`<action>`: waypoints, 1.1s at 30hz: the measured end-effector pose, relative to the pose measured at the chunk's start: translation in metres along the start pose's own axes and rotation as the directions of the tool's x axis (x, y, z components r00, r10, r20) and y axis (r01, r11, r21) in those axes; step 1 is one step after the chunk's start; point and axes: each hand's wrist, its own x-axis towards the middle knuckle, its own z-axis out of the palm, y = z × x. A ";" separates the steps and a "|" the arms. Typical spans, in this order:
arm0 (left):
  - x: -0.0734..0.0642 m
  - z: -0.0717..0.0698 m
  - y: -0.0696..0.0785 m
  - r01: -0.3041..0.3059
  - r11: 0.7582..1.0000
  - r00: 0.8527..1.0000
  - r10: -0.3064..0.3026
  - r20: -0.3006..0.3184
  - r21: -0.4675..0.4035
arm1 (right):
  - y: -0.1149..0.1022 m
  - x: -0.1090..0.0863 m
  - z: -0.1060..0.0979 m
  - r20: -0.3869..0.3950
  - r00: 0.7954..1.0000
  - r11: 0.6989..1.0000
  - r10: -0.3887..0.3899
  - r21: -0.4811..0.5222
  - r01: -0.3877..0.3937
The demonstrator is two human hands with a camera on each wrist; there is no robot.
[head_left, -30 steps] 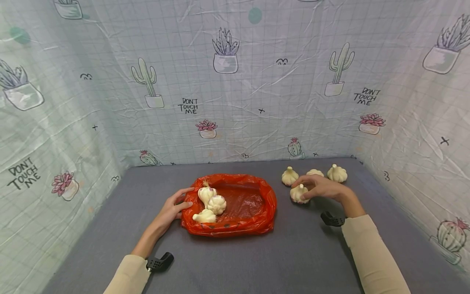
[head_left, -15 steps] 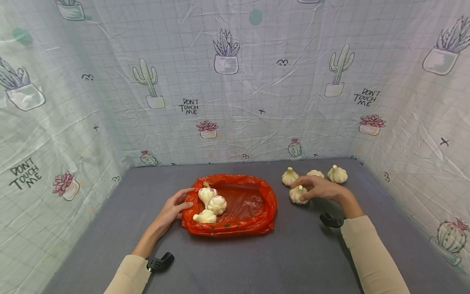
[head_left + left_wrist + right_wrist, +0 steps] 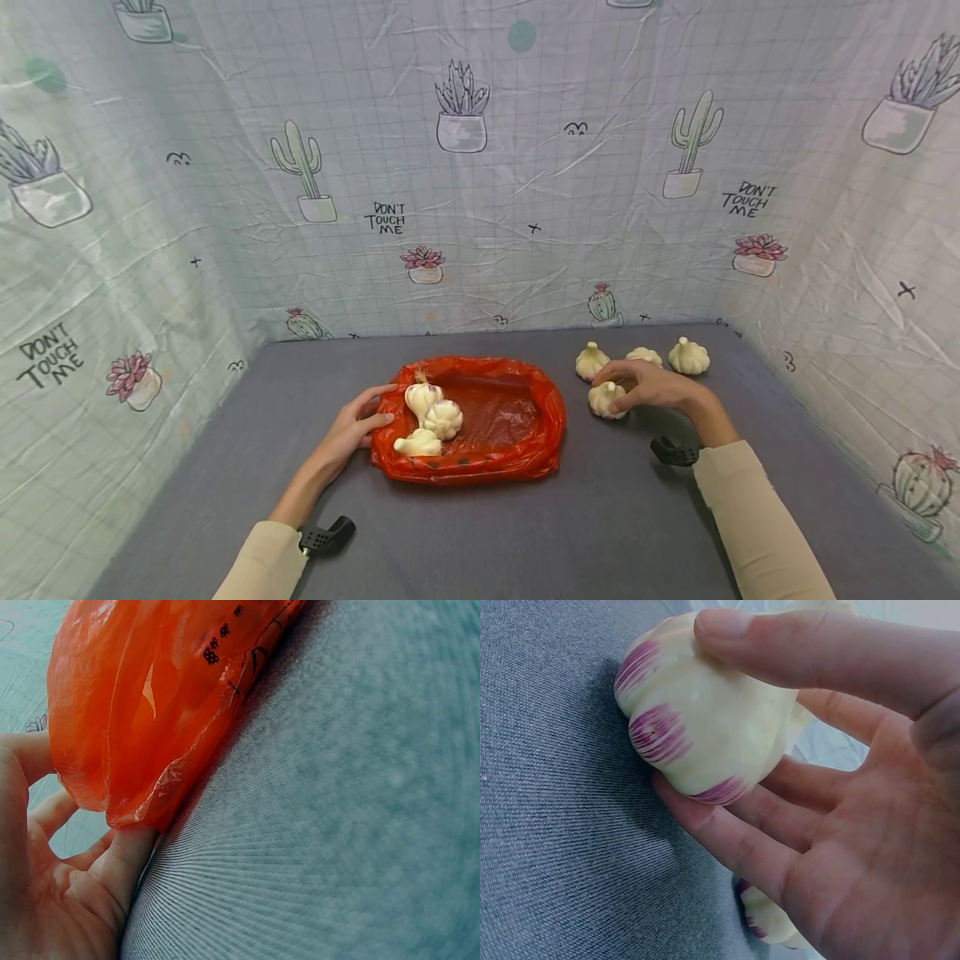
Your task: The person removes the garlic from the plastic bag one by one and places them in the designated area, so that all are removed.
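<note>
In the head view my left hand [image 3: 348, 429] rests against the left end of a red plastic bag [image 3: 551, 433], thumb and index finger at its rim. The left wrist view shows fairly straight fingers touching the bag's outer side [image 3: 90, 727]. Several garlic bulbs [image 3: 442, 419] lie inside the bag's left part. To the right, my right hand [image 3: 652, 387] holds a garlic bulb [image 3: 603, 402] between thumb and fingers, low over the table. Purple streaks mark this held bulb [image 3: 712, 720] in the right wrist view; whether it touches the table I cannot tell.
Behind the right hand stand three more garlic bulbs, one at left [image 3: 591, 360], one partly hidden [image 3: 645, 355] and one at right [image 3: 688, 356]. The grey table [image 3: 480, 542] is enclosed by a printed cloth [image 3: 510, 183] at back and sides.
My right hand has shifted slightly left, toward the bag, with the garlic bulb in its fingers. The left hand and the bag stay where they were.
</note>
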 end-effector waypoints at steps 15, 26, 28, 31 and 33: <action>-0.001 0.001 0.001 0.005 1.000 1.000 -0.005 0.003 -0.001 | 0.000 0.000 -0.001 0.013 1.000 1.000 -0.013 -0.020 0.014; -0.002 0.001 0.002 0.004 1.000 1.000 -0.004 0.003 -0.009 | -0.002 0.000 0.000 0.025 0.999 0.999 -0.019 0.026 0.018; -0.001 0.001 0.002 0.006 1.000 1.000 -0.006 0.001 -0.006 | -0.001 0.001 0.000 0.025 1.000 0.999 -0.017 0.030 0.016; -0.002 0.001 0.002 0.007 1.000 1.000 -0.007 -0.001 -0.002 | 0.000 0.001 0.000 0.024 1.000 0.999 -0.017 0.030 0.017; -0.002 0.001 0.002 0.007 1.000 1.000 -0.007 -0.002 -0.003 | 0.000 0.001 0.000 0.024 0.999 0.999 -0.022 0.026 0.021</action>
